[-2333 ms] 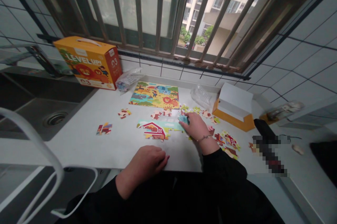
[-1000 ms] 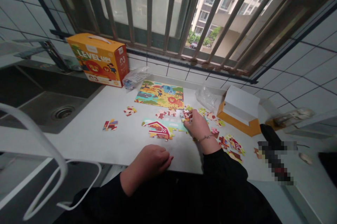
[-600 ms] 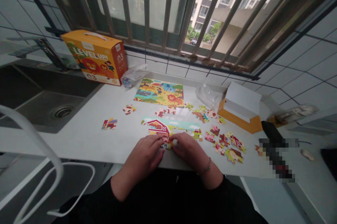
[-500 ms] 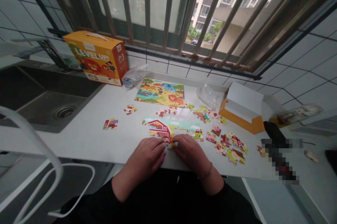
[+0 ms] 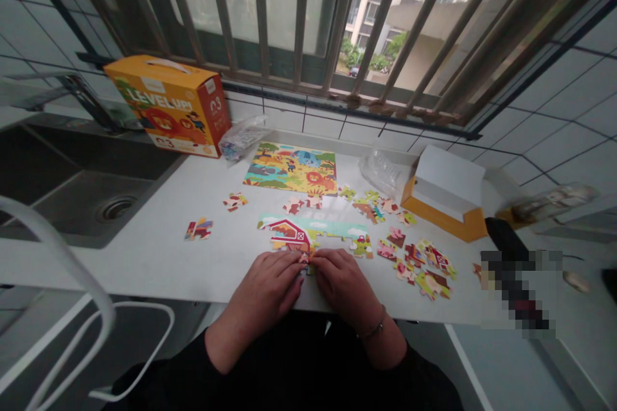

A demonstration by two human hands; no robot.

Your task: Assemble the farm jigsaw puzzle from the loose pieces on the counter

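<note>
My left hand [image 5: 267, 285] and my right hand [image 5: 344, 282] meet fingertip to fingertip at the near edge of a partly joined barn puzzle [image 5: 308, 235] on the white counter [image 5: 159, 256]. Between the fingertips sits a small puzzle piece [image 5: 306, 262], pressed against the puzzle's lower edge; both hands pinch it. A finished animal puzzle [image 5: 292, 170] lies farther back. Several loose pieces [image 5: 419, 263] lie scattered to the right, and others [image 5: 198, 229] to the left.
An orange puzzle box [image 5: 166, 105] stands at the back left beside a sink [image 5: 81, 205]. An open orange-and-white box [image 5: 446, 192] and clear plastic bags [image 5: 380, 170] sit at the back right. A white chair frame [image 5: 72, 295] is at the lower left. Barred window behind.
My right hand left the loose pieces at the back and came to the puzzle's near edge. My left hand moved up to meet it, and both now hold a piece there.
</note>
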